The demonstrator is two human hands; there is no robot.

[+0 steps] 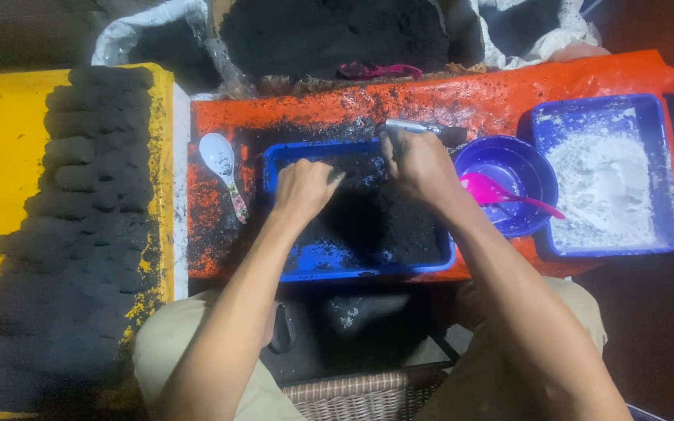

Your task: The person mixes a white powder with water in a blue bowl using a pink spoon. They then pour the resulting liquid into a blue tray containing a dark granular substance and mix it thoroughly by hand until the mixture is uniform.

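Note:
A blue tray (368,269) full of black powder lies on an orange sheet in front of me. My left hand (303,187) rests curled in the powder at the tray's left side; what it holds is not visible. My right hand (419,162) is closed around a short metal tube (411,126), held at the tray's far right corner with its end poking out past my fingers.
Rows of black pressed lumps (91,195) lie on a yellow board on the left. A white spoon (220,160) lies beside the tray. To the right stand a blue bowl (509,168) with a pink spoon (501,195) and a blue tray of white powder (606,187). Sacks of black powder (329,35) sit behind.

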